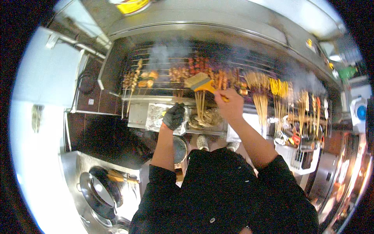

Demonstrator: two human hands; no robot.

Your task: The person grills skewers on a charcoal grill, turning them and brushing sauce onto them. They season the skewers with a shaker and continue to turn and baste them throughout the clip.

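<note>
My right hand point(233, 106), bare, grips the yellow handle of a wide flat basting brush point(206, 84). Its pale bristles are over skewers on the smoking grill point(163, 91). My left hand point(174, 116), in a black glove, is closed around the stick ends of several meat skewers point(178, 75) at the grill's front edge. Red meat skewers point(198, 65) lie just behind the brush, and orange-brown ones point(221, 79) are to its right. Below the brush, a bundle of bare sticks point(200, 106) points towards me. Blur and smoke hide finer detail.
Further right on the grill are a thick skewer bundle point(258, 87) and yellow skewers point(279, 87). Smoke rises along the back. A foil-like sheet point(153, 117) lies on the front ledge. At lower left, a metal sink point(74, 166) holds a dark pan point(87, 190). A round-topped stool point(178, 150) stands below my left arm.
</note>
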